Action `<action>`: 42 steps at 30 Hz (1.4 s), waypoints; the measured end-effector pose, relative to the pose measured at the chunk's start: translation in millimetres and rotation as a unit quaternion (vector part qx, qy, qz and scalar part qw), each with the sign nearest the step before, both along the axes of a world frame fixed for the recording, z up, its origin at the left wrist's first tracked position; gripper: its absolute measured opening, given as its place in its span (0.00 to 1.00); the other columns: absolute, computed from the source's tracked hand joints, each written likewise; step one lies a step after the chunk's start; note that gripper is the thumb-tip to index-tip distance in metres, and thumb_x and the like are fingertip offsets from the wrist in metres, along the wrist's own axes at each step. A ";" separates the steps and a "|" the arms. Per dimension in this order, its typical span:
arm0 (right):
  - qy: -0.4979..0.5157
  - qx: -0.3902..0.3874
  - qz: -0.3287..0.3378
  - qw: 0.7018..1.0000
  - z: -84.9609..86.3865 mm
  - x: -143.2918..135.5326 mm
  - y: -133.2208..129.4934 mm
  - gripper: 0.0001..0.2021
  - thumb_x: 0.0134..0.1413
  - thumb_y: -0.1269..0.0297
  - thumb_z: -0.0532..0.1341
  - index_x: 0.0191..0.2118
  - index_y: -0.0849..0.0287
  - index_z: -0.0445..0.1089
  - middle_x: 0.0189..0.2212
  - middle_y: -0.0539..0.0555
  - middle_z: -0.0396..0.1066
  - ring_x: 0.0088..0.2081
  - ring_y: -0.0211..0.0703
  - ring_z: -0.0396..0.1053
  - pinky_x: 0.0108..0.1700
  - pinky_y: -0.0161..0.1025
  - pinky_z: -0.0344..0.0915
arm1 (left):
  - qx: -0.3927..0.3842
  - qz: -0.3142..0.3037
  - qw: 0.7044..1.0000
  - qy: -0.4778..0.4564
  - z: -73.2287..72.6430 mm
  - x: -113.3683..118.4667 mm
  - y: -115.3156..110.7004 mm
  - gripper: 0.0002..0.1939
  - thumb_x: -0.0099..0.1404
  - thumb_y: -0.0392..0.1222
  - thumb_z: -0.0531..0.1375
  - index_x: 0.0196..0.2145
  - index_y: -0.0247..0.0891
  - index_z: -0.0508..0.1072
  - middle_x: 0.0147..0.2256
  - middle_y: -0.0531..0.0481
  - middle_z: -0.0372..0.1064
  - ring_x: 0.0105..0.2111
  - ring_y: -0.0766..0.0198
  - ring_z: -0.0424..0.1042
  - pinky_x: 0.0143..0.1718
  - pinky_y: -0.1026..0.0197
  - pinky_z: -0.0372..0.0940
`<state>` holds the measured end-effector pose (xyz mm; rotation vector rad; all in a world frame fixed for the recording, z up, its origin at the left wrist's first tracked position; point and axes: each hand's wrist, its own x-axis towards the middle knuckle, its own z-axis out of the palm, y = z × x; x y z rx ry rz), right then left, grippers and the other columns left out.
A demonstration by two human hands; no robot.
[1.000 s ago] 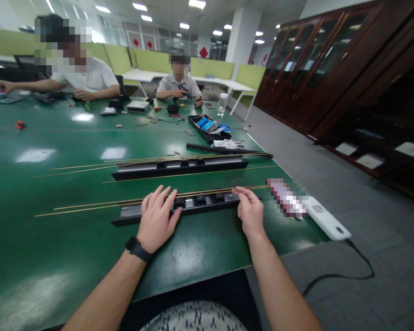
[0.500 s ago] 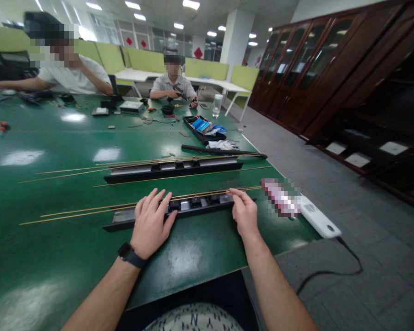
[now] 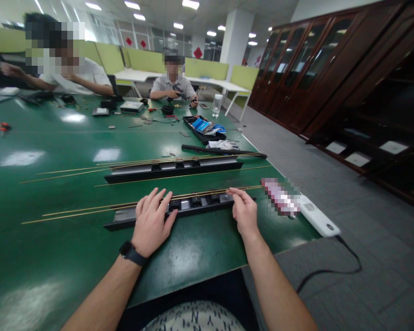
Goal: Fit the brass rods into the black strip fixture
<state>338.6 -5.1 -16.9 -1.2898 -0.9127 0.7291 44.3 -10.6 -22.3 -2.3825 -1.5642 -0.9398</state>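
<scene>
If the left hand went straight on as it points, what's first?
The left hand would likely meet the lone gold rod, lying before the far channel; hand height is unclear.

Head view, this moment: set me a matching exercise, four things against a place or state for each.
Column one
1. Left hand
2. Right hand
3. Wristwatch
4. Clear lidded container

Column two
A. Dark, strapped around a wrist
B. Standing upright on the far part of the green table
C. Pinched at the thin gold rods
D. Spread across the near black rail

Right pairs: 1-D, 2-C, 3-A, 4-B.
</scene>
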 end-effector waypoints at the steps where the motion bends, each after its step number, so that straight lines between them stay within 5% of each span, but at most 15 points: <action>1: 0.001 0.001 0.000 1.000 0.1 -0.1 0.0 0.18 0.57 0.54 0.65 0.46 0.61 0.79 0.44 0.59 0.82 0.15 0.28 0.57 0.14 0.32 0.50 | 0.000 0.000 1.000 0.000 0.2 0.1 -0.1 0.27 0.75 0.49 0.56 0.68 0.42 0.66 0.65 0.37 0.67 0.71 0.43 0.58 0.70 0.38 0.51; 42: -0.005 0.017 -0.004 1.000 -6.2 1.3 6.9 0.17 0.55 0.56 0.64 0.45 0.61 0.79 0.41 0.59 0.83 0.14 0.28 0.56 0.13 0.31 0.48 | 0.008 0.006 1.000 -0.006 0.4 1.6 0.5 0.27 0.75 0.50 0.56 0.66 0.40 0.69 0.64 0.36 0.69 0.69 0.43 0.61 0.69 0.38 0.52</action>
